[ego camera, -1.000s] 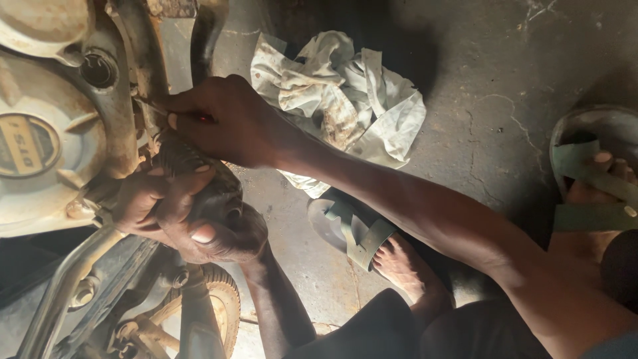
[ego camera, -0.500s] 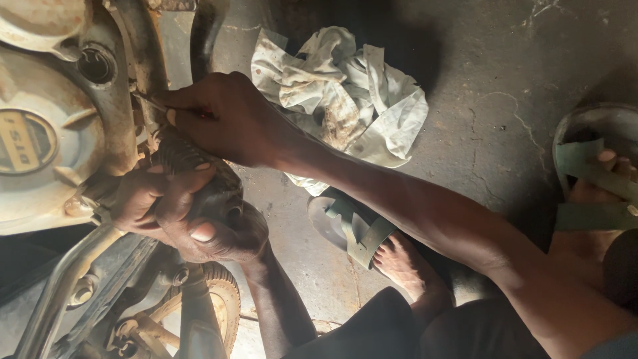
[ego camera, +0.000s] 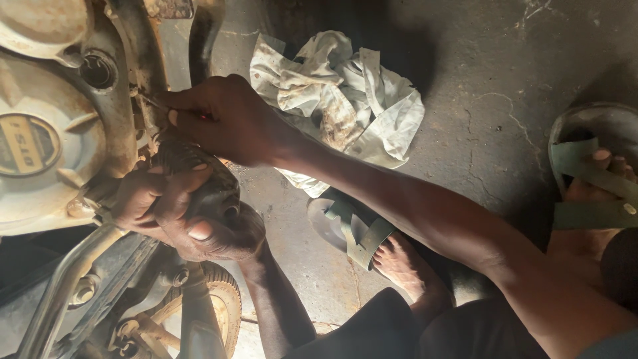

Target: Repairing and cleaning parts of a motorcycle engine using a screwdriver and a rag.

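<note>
right hand (ego camera: 226, 119) pinching a thin tool (ego camera: 151, 101), tip pointing left into the engine case (ego camera: 53, 133) | left hand (ego camera: 179, 213) gripping the dark ribbed part (ego camera: 199, 176) just below (nearer hand) | rag (ego camera: 339, 106) lying behind

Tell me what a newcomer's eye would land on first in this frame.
First the two hands at the dirty motorcycle engine on the left: the right hand pinches a thin tool against it, the left hand grips a dark rubber part just below. Next, the stained white rag crumpled on the concrete floor behind the forearm.
</note>
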